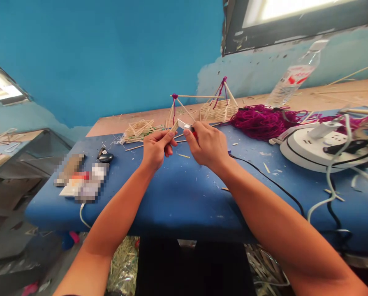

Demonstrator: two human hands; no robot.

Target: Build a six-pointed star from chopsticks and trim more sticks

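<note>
My left hand (156, 147) is closed in a pinch on a thin pale bamboo stick (174, 127), held above the blue table (177, 193). My right hand (206, 144) is closed around a small cutter with a red handle and a silver blade (184, 124); the blade rests against the stick's tip. Just behind my hands stands a stick frame tied with purple yarn (199, 98), beside a small woven stick basket (218, 109).
A heap of purple yarn (260, 120) lies at the back right. A white cable reel with sockets (313, 144) sits at the right, with cords (273, 183) trailing over the table. A plastic bottle (293, 78) leans behind. Loose sticks (139, 129) and small items lie at the left.
</note>
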